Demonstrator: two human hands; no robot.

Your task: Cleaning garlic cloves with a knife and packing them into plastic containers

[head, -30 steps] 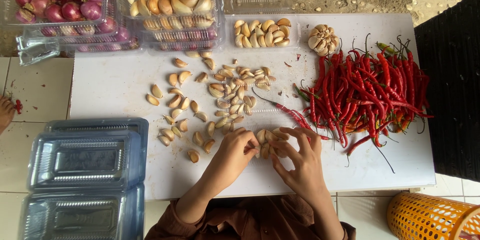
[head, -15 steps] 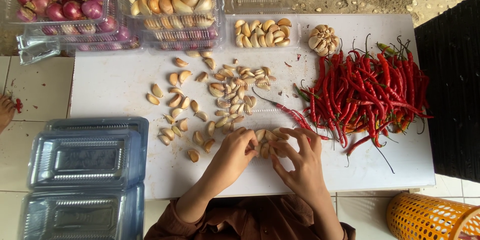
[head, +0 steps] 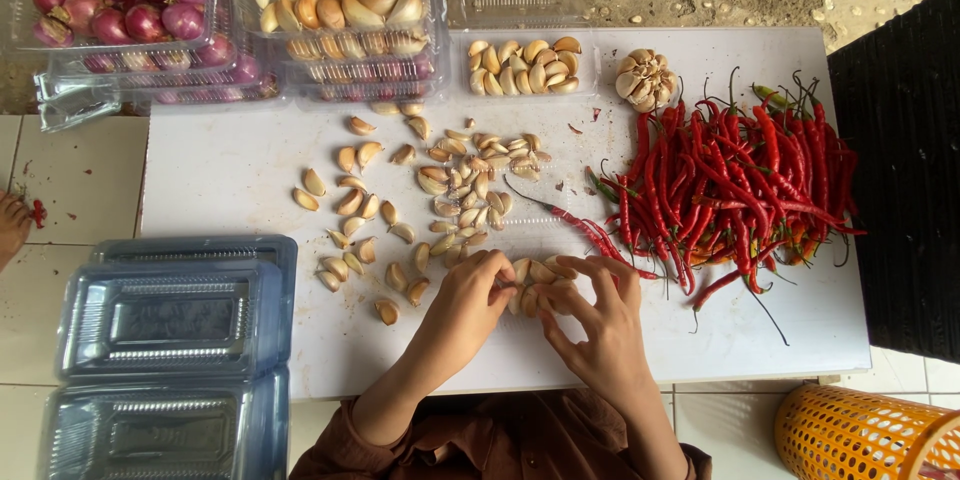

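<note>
A small cluster of garlic cloves (head: 538,285) is gripped from both sides at the near edge of the white bench (head: 230,165). The left hand (head: 468,302) has its fingers closed on the cluster's left end; the right hand (head: 603,325) has its fingers curled over the right end. Loose cloves (head: 400,200) are scattered just beyond, and red chillies (head: 745,185) are heaped to the right.
</note>
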